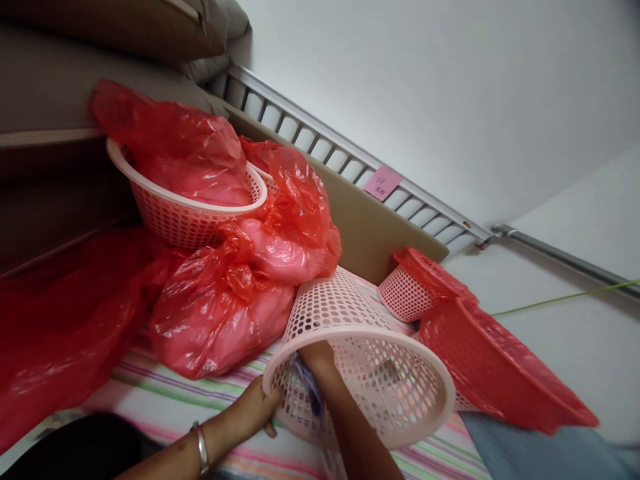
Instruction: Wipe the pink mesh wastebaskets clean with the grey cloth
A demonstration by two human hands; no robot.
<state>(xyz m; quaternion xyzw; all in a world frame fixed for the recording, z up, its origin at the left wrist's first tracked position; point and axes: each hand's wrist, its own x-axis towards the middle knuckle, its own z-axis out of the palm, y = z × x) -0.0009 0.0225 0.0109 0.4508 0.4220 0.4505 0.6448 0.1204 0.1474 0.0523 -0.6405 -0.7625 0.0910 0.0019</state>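
Observation:
A pale pink perforated plastic basket (345,303) lies tilted on its side, its wide mouth turned toward me. My left hand (264,403), with a silver bangle at the wrist, grips the left part of its rim. Reaching in through the mouth, my right hand (317,358) presses a crumpled purple cloth (311,390) near the inner left wall. The basket and wrist partly hide the fingers of this hand. Just left of the basket sits a full red plastic bag (225,310) with pink contents, close to its side.
Another pink basket (175,217) lined with a red bag stands at left. More red-lined baskets (500,363) lean at right. Striped fabric (200,393) covers the surface below. Behind are a beige board (360,230), a metal railing (320,143) and a pink note (383,183).

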